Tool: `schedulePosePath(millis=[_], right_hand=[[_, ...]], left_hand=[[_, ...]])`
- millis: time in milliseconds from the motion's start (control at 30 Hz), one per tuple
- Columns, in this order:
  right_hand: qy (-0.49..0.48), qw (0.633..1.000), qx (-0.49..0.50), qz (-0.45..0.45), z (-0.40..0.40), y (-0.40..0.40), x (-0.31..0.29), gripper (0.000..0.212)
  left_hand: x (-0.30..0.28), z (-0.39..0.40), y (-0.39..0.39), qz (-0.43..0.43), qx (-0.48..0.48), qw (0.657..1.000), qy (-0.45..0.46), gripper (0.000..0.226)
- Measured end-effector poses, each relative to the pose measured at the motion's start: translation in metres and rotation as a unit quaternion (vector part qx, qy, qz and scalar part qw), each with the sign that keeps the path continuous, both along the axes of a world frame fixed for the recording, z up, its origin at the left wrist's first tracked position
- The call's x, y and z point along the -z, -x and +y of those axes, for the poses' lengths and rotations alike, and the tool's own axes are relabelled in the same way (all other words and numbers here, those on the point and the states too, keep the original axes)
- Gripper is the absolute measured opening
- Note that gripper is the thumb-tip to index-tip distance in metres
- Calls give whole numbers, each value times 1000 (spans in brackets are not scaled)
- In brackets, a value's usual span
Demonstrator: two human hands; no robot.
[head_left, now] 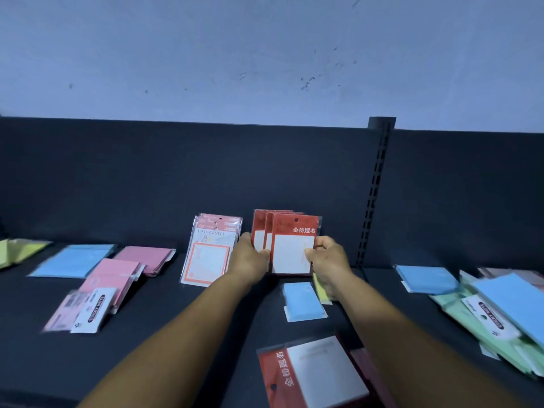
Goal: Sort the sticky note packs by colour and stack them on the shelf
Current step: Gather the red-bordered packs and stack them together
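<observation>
Two hands work the red packs (290, 245), which stand fanned against the shelf (176, 334) back panel: left hand (250, 257) pinches the left edges, right hand (325, 257) grips the right edge. Likely step: squaring the fan into one stack. Best to press both sides inward evenly and tap the bottoms level on the shelf. One more red pack (312, 375) lies near the front edge, unsorted. Blue pack (303, 301) lies just below the hands.

**Both hands on the red packs**

The left hand (250, 256) and right hand (326, 257) grip a fanned bunch of red sticky note packs (290, 245), upright against the dark shelf (176, 334) back. Pink packs (141, 256) and blue packs (73, 260) lie leftward.
</observation>
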State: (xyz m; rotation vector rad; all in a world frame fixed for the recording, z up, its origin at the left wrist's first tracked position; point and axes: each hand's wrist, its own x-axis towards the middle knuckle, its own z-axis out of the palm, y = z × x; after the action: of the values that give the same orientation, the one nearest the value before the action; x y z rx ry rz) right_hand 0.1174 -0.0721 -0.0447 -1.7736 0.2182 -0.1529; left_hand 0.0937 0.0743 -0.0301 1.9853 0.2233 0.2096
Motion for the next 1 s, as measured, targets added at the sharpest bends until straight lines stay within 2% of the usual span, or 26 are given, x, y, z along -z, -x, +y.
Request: schedulePosePath(millis=[100,233,333,467,533,600,700,767,867,1000], right_hand=[[37,999,14,-8,-2,-6,3,12],[115,993,20,-22,-1,-10,3,14],[181,983,10,-26,1,-12,4,12],[282,959,-13,2,-1,-10,6,32],[360,932,-18,28,-6,-6,8,44],[455,884,-75,76,-14,4,8,56],[515,832,-162,128,-25,20,7,69],[517,827,-175,138,-31,30,1,63],[516,828,-167,140,-40,45,-8,38],[567,792,-144,175,-49,58,-13,37]], left_hand=[[2,-7,-10,17,4,1000,-5,28],[4,-11,-16,31,3,997,-71,35],[12,-15,-19,15,3,993,-114,63],[17,-20,-15,0,11,987,-160,94],[17,-20,-13,-7,2,984,-176,96],[16,-20,-12,-10,-6,982,-190,95],[17,-22,-12,-14,-2,974,-226,92],[18,-22,-13,-5,10,971,-240,89],[18,-24,-16,24,24,972,-232,88],[17,-25,-12,38,37,976,-210,91]])
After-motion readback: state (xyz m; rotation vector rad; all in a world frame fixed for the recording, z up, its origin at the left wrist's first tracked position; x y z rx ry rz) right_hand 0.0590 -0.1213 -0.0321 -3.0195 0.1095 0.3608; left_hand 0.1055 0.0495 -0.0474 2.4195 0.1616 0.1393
